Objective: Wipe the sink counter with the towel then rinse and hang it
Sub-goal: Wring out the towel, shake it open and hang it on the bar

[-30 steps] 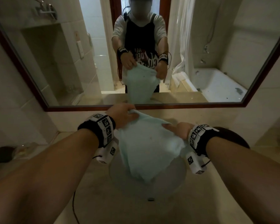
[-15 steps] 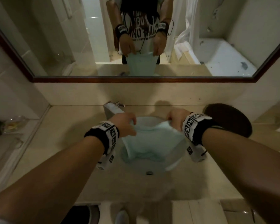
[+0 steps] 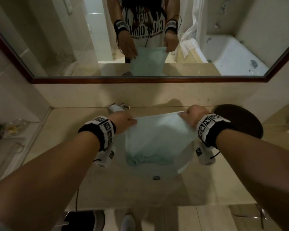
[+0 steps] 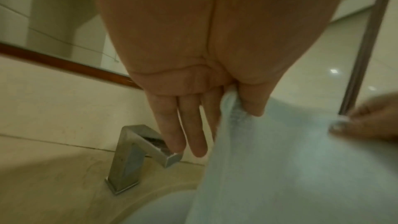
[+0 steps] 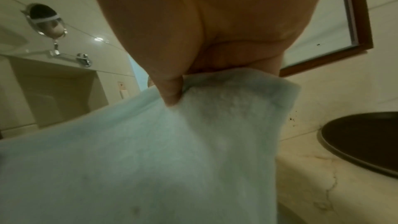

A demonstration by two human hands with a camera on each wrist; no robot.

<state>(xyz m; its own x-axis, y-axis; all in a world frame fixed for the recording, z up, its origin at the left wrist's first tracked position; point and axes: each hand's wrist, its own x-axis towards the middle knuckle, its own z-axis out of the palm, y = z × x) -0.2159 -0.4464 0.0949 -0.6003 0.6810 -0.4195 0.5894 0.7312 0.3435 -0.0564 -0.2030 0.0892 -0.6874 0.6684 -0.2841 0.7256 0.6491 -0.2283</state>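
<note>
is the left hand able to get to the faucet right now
Probably yes. The left hand hangs just beside the faucet, with nothing between them, but it pinches a corner of the towel, so it would have to let go or bring the towel along.

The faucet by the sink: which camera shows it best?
The left wrist view: the faucet stands whole and close on the counter, beside the left hand. The head view shows only part of it, behind that hand. The right wrist view misses it, filled by the towel.
</note>
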